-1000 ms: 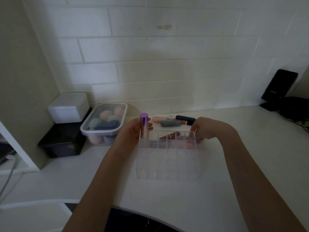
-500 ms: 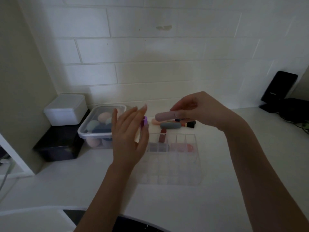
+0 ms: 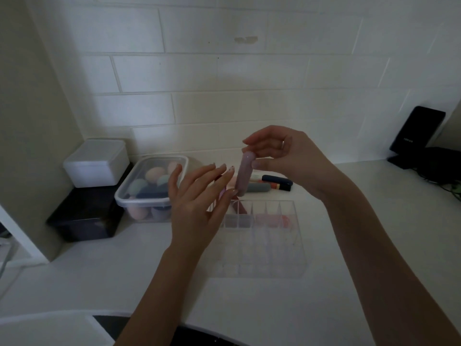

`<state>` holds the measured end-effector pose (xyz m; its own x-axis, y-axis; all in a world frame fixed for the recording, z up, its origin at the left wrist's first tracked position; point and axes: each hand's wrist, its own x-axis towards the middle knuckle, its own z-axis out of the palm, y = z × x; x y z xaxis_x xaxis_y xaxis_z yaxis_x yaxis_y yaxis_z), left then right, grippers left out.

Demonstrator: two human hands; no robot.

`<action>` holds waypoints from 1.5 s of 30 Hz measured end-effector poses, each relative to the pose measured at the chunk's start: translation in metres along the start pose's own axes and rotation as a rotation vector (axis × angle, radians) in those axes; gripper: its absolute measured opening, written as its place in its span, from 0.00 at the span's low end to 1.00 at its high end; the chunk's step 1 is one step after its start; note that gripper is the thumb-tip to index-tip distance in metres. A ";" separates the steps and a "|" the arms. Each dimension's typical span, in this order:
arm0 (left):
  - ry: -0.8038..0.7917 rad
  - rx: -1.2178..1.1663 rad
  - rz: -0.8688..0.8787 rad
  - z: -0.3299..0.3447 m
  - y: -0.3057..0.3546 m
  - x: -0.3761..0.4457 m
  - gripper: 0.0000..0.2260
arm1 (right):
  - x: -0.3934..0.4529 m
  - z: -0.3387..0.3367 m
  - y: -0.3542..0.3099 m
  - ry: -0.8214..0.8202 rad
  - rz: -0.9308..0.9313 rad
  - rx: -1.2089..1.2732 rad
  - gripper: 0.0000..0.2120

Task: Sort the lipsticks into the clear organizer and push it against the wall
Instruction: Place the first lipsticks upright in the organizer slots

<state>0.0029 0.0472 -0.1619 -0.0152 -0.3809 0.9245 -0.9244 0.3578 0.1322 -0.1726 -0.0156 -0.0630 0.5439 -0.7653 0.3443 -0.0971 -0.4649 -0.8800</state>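
Note:
A clear organizer (image 3: 259, 248) with many small slots stands on the white counter, some way off the tiled wall. Several lipsticks sit in its back row. My right hand (image 3: 282, 158) pinches the top of a mauve lipstick (image 3: 243, 176), which hangs nearly upright above the organizer's back left corner. My left hand (image 3: 197, 203) is open, fingers spread, and its fingertips touch the lower end of that lipstick. It hides the organizer's left edge. Behind the organizer lie more lipsticks: a navy one (image 3: 277, 180), a grey one (image 3: 258, 188) and an orange-banded one (image 3: 280, 186).
A clear lidded tub of makeup sponges (image 3: 149, 186) sits left of the organizer. Further left a white box (image 3: 96, 162) rests on a black box (image 3: 84, 216) by the side wall. A black device (image 3: 416, 133) leans on the wall at right.
My right hand picked the mauve lipstick up from behind the organizer and turned it from lying flat to nearly upright. My left hand let go of the purple lipstick and opened.

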 end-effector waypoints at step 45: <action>0.227 0.125 -0.424 -0.010 -0.013 0.003 0.17 | 0.004 0.029 0.004 -0.158 -0.051 -0.472 0.10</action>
<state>0.0188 0.0501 -0.1568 0.4427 -0.2710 0.8547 -0.8698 0.1016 0.4828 -0.1465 -0.0076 -0.0744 0.6734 -0.6770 0.2970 -0.4145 -0.6784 -0.6065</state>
